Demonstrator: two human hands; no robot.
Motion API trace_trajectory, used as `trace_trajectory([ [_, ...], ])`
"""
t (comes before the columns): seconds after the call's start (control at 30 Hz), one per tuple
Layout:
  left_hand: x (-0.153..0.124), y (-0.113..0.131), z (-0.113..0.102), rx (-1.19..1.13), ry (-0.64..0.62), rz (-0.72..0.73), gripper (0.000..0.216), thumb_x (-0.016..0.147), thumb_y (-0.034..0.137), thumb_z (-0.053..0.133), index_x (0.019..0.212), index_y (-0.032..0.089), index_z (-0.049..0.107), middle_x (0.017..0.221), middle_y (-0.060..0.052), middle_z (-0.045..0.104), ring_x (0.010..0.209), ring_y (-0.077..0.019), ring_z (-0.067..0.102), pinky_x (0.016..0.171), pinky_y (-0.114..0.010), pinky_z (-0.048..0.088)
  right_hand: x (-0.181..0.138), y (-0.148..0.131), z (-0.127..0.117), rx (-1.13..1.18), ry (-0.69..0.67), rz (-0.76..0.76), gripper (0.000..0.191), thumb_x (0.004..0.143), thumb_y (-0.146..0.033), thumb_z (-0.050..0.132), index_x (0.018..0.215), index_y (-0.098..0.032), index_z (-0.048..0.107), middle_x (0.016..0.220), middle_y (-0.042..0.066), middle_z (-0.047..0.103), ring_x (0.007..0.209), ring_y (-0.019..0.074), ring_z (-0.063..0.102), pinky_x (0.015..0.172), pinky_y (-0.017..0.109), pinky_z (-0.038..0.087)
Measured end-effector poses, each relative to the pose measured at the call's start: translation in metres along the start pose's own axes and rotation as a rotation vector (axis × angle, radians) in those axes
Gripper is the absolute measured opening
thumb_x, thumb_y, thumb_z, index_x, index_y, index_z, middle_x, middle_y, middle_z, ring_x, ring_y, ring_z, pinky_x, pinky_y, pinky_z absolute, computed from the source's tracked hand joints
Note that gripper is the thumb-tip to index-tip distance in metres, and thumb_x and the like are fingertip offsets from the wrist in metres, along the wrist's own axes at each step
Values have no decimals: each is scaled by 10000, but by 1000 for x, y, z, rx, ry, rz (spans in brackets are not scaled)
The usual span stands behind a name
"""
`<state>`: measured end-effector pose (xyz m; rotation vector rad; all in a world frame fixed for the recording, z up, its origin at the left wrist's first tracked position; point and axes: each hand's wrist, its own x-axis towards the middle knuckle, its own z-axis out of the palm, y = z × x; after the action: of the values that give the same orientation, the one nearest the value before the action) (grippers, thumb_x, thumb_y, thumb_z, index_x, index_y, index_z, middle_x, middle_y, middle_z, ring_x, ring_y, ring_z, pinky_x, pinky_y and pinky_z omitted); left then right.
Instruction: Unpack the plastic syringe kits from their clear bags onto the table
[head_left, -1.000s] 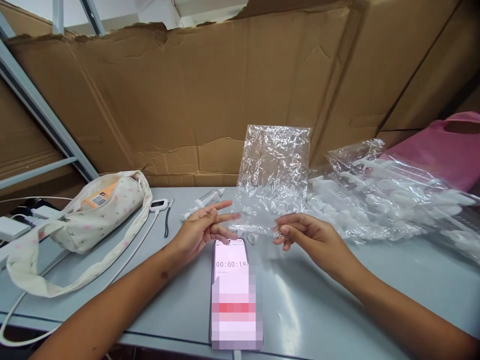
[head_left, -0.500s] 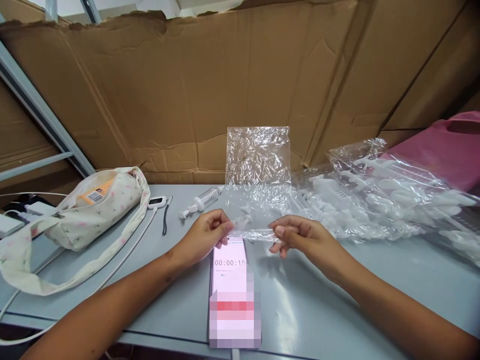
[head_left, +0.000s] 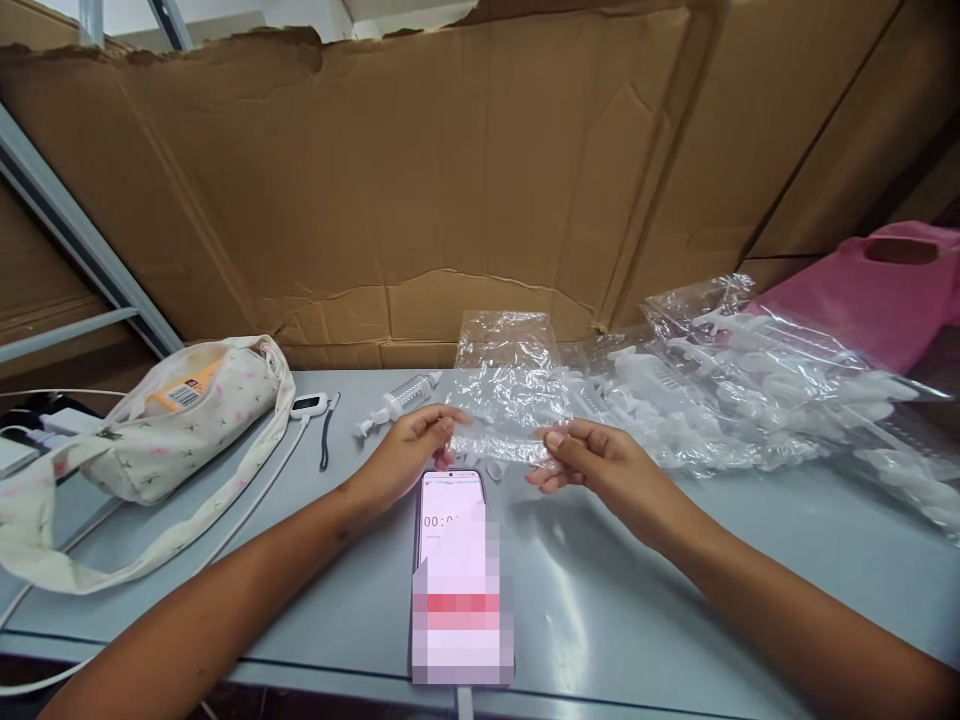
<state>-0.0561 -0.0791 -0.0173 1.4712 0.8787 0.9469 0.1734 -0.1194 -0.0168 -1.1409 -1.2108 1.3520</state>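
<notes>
Between my two hands stretches the near edge of a clear plastic bag [head_left: 506,385]. My left hand [head_left: 420,440] pinches its left corner, and my right hand [head_left: 596,458] grips its right corner between thumb and fingers. The near strip looks folded over, while the far part stands up toward the cardboard. Small whitish pieces show through or under the film; I cannot make out what they are. Just beyond my left hand lies a clear syringe-like tube [head_left: 397,403] with white ends.
A phone [head_left: 451,500] showing a timer lies below my hands. Plastic bags of white parts [head_left: 720,400] fill the right side, before a pink bag [head_left: 862,290]. A floral pouch [head_left: 217,410] and a small corded device [head_left: 309,405] are at left. Cardboard [head_left: 450,180] stands behind.
The upright far part of the plastic bag has sunk lower and crumpled. Its near edge now forms a flatter, wider strip between my hands, which both still hold it.
</notes>
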Motion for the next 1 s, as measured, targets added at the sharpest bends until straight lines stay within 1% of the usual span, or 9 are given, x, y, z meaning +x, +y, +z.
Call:
trace_trajectory([
  [0.07,1,4,1,-141,-16,-39,365,840,466,578,1039,161,564,693,-3,630,627,-105,561,655,-255,427,1,0,-1,16,45,-47,419,674,-520,745,858,-161,634,719,18,690,667,168,713,657,259,563],
  [0.13,0,7,5,-227,-50,-78,384,829,499,591,997,156,545,827,-55,683,714,-125,617,712,-272,454,2,-1,-2,37,81,-96,393,700,-488,739,891,-160,638,751,21,695,689,166,716,676,257,572],
  [0.27,-3,7,14,-153,-125,-160,406,817,462,627,1054,149,522,911,-87,685,760,-143,643,748,-297,469,4,-5,-2,63,106,-109,266,759,-361,722,892,-151,627,780,23,684,677,159,715,644,245,583],
  [0.37,-4,4,15,116,-113,-108,413,844,394,595,1167,157,492,984,-104,672,841,-174,639,781,-333,473,8,-10,-6,44,92,-45,228,831,-228,641,1033,-136,590,714,31,678,650,161,711,615,243,582],
  [0.53,-2,2,7,784,-145,139,358,868,341,531,1199,206,558,1264,-96,584,1107,-238,549,923,-391,439,15,-20,-16,-25,86,15,539,865,-119,549,1366,-122,350,650,23,670,584,154,687,570,243,565],
  [0.7,13,0,8,1045,-103,277,342,888,346,492,1195,224,584,1125,-66,639,1072,-226,555,939,-384,431,22,-25,-24,-276,181,-57,748,866,-169,544,1487,-139,130,531,-38,590,460,149,588,405,223,445],
  [0.77,21,0,10,1114,-91,330,367,873,390,519,1192,222,587,1155,-65,623,1103,-234,538,977,-394,404,24,-26,-29,-439,216,-101,689,856,-216,555,1464,-161,234,533,-47,567,438,135,547,391,216,395],
  [0.87,34,-1,12,1177,-196,351,513,833,526,545,1254,233,542,1380,-83,486,1280,-277,411,1062,-440,322,24,-26,-36,-749,250,-161,418,850,-282,538,1257,-185,539,566,-34,564,420,109,493,421,225,373],
  [1.0,49,-8,14,1222,-368,251,734,758,674,541,1336,229,463,1520,-125,285,1395,-365,221,1105,-511,231,23,-21,-41,-1040,297,-294,312,857,-330,497,1089,-194,656,549,-27,529,473,133,493,485,249,375],
])
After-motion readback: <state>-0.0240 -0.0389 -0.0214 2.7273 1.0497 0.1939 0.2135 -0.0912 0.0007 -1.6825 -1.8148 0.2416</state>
